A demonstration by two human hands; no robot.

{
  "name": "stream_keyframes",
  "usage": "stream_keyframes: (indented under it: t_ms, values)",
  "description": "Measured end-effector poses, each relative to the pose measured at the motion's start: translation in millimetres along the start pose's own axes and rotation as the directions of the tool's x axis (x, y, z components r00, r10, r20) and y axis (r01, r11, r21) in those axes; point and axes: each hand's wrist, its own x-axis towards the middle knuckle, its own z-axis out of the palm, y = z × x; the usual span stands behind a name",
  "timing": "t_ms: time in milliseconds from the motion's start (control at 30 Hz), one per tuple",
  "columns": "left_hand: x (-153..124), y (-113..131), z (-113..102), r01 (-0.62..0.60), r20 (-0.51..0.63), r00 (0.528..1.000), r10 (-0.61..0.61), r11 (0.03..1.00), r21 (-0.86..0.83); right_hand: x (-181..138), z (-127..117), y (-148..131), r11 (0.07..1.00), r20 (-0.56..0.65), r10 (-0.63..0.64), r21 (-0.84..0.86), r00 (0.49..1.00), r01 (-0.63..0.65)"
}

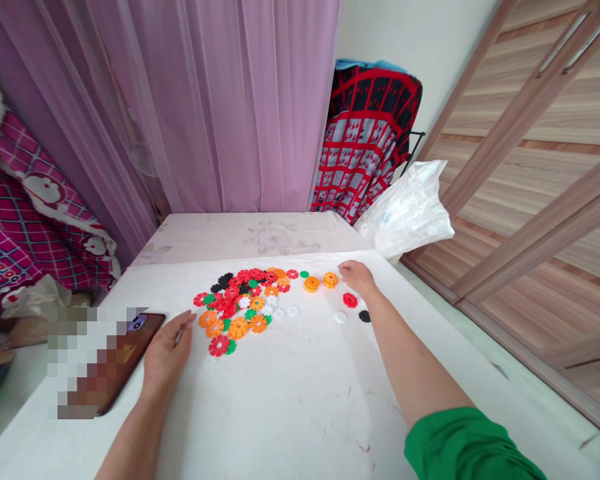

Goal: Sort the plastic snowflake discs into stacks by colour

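Note:
A loose pile of notched plastic discs (230,300) in red, orange, green, white and black lies on the white table. My left hand (170,347) rests beside the pile's left side, fingers stretched loosely with a gap at the thumb, holding nothing I can see. My right hand (357,276) is closed, its fingertips just right of a small stack of orange discs (331,280). Whether something tiny sits in those fingertips is hidden. Another orange stack (311,285) stands to the left. Red discs (350,301), a white disc (341,317) and a black disc (365,316) lie below my right hand.
A phone (130,360), partly blurred out, lies at the table's left. The white tabletop (280,413) stretches toward me. A white plastic bag (407,210) stands at the right edge. Purple curtains (240,100) hang behind, and a wooden wardrobe (540,167) is on the right.

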Motion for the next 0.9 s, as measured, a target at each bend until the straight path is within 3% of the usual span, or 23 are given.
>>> stream_keyframes:
  t_ms: [100, 167, 233, 333, 467, 600, 767, 900]
  values:
    - [0, 1, -1, -0.011, 0.007, 1.000, 0.011, 1.000, 0.005, -20, 5, -17, 0.997, 0.007, -0.074, 0.034, 0.997, 0.073]
    - [-1, 3, -2, -0.009, 0.008, 1.000, 0.009, 1.000, 0.007, -41, 14, -35, 0.977, 0.055, -0.200, 0.090, 0.978, 0.195]
    - [-1, 5, -2, -0.004, 0.009, 1.000, 0.004, 1.000, 0.006, -66, 26, -54, 0.936, 0.148, -0.344, 0.138, 0.927, 0.325]
    - [-1, 6, -2, -0.003, 0.009, 1.000, 0.003, 1.000, 0.001, -102, 46, -81, 0.899, 0.260, -0.437, 0.149, 0.861, 0.411]
    - [-2, 5, -1, -0.008, 0.003, 1.000, 0.008, 1.000, -0.003, -133, 67, -105, 0.833, 0.269, -0.549, 0.101, 0.791, 0.544]
    - [-2, 4, 0, -0.001, -0.002, 1.000, 0.000, 1.000, -0.020, -142, 77, -114, 0.746, 0.289, -0.634, -0.016, 0.717, 0.666]
    - [-2, 6, 0, -0.002, 0.011, 1.000, 0.002, 1.000, -0.020, -145, 83, -115, 0.701, 0.292, -0.660, -0.091, 0.692, 0.707]
    - [-2, 5, 0, -0.006, 0.017, 1.000, 0.006, 1.000, -0.012, -132, 75, -103, 0.744, 0.163, -0.651, -0.060, 0.742, 0.666]
